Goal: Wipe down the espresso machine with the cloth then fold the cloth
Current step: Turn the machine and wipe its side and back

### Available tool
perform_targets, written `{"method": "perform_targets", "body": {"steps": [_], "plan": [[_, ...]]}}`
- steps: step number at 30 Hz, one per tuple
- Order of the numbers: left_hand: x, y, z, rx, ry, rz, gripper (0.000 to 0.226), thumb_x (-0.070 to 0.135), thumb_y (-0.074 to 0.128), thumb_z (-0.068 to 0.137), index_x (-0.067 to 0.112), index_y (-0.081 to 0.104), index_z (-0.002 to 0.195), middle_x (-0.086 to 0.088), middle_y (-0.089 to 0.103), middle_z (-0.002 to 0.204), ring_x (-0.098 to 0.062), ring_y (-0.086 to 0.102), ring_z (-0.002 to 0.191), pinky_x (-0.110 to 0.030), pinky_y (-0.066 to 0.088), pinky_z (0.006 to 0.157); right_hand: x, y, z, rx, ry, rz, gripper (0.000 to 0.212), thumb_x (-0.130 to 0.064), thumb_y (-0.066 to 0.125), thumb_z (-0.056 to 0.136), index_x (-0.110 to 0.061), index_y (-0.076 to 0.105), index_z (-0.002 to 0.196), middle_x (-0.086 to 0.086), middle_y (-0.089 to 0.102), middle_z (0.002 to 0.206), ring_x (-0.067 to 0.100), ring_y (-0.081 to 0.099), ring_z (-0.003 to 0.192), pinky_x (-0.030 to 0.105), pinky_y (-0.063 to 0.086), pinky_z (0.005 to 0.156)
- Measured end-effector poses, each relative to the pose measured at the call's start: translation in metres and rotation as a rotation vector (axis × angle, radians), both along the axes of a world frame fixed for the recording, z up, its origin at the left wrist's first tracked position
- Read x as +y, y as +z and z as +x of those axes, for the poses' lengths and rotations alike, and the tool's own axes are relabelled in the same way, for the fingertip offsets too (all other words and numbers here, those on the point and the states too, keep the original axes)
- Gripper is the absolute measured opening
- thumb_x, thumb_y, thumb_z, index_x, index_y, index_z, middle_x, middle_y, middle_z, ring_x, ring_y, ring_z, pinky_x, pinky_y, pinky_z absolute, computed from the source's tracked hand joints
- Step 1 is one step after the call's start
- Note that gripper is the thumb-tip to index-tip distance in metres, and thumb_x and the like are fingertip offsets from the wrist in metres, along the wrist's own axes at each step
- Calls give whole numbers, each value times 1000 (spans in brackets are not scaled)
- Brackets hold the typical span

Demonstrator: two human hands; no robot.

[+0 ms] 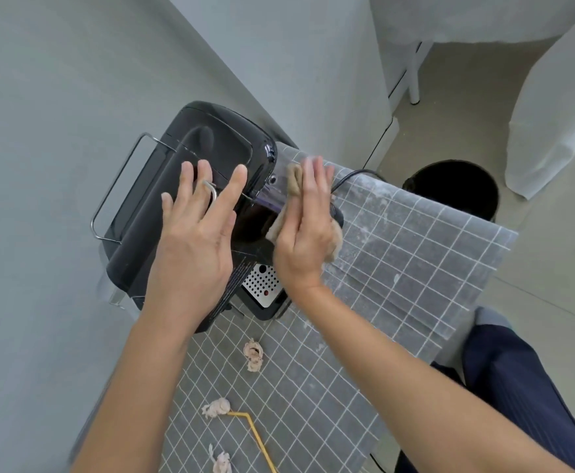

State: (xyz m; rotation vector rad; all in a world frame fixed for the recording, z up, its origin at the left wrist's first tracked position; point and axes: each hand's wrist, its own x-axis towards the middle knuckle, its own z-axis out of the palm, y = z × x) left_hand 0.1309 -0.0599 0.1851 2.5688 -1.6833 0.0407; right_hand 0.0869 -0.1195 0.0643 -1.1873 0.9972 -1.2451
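left hand [195, 230] flat, steadying machine [190, 186] top | right hand [308, 223] flat, pressing cloth [294, 180] on machine's side | risk: cloth slips (no grip)

Soft even daylight, faint shadows, wide-angle edge bending

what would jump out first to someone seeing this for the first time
First, the glossy black espresso machine at the wall end of the grey grid-patterned table. Both hands meet on it: the left hand lies flat on its top, fingers spread, while the right hand presses a crumpled beige cloth to its side. Nearer the camera, small pinkish crumpled scraps dot the table.
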Motion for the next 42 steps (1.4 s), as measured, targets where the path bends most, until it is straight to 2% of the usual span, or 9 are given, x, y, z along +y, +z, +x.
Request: {"method": "perform_targets", "body": {"steps": [5, 14, 20, 24, 28, 34, 38, 40, 42], "plan": [[0, 0, 0, -3, 3, -7, 50, 13, 37, 100, 28, 30, 148, -13, 26, 155, -27, 7, 147, -53, 13, 117, -49, -51, 1, 90, 102, 241, 39, -22, 36, 99, -15, 65, 124, -4, 66, 116, 8, 57, 108, 42, 47, 98], [0, 0, 0, 0, 6, -4, 49, 20, 32, 100, 29, 30, 148, -11, 25, 156, -25, 8, 147, -51, 13, 116, -11, 21, -4, -56, 71, -70, 38, -10, 40, 103, -7, 50, 140, 10, 46, 148, 25, 34, 144, 39, 28, 119], [0, -2, 1, -14, 6, -8, 49, 21, 31, 99, 29, 30, 148, -12, 26, 155, -25, 8, 147, -51, 13, 117, -98, 14, 1, 137, 411, -37, 33, -31, 41, 98, -21, 72, 98, -14, 66, 80, 7, 59, 81, 23, 45, 74], [1, -2, 1, -13, 5, -22, 49, 20, 31, 99, 28, 30, 148, -12, 26, 155, -25, 8, 147, -50, 13, 117, -99, -31, -4, 268, 522, 184, 37, -37, 39, 99, -22, 65, 77, -3, 68, 83, 19, 60, 84, 37, 45, 78], [1, -3, 0, -30, 0, -10, 50, 19, 32, 99, 27, 30, 148, -13, 27, 155, -26, 8, 147, -53, 15, 117, -68, -67, -24, 331, 429, 302, 39, -33, 28, 106, -19, 64, 109, 5, 70, 102, 22, 60, 102, 39, 41, 93], [1, 0, 1, -41, -12, 6, 50, 20, 31, 99, 27, 27, 149, -15, 29, 154, -27, 6, 147, -56, 15, 116, -38, -81, -68, 491, 587, 178, 31, -27, 36, 105, -8, 53, 87, 12, 63, 77, 18, 53, 62, 35, 45, 59], [1, -1, 3, -84, -6, 23, 52, 16, 37, 99, 27, 28, 148, -16, 34, 151, -30, 7, 147, -60, 17, 114, -51, -68, -107, 490, 619, 157, 31, -32, 37, 104, -17, 55, 85, 3, 62, 78, 19, 58, 72, 33, 46, 69], [0, -2, 3, -111, 0, 24, 52, 15, 40, 99, 28, 29, 148, -16, 34, 151, -34, 9, 146, -62, 19, 113, -57, -72, -118, 766, 613, 32, 28, -37, 32, 104, -19, 54, 104, 12, 62, 116, 32, 57, 111, 50, 41, 103], [0, -2, 4, -150, 3, 32, 54, 15, 42, 99, 32, 27, 148, -16, 35, 151, -37, 12, 145, -62, 21, 112, -59, -75, -121, 1053, 779, -27, 45, -47, 28, 102, -26, 31, 143, 18, 14, 161, 47, 13, 145, 63, 12, 117]]}}
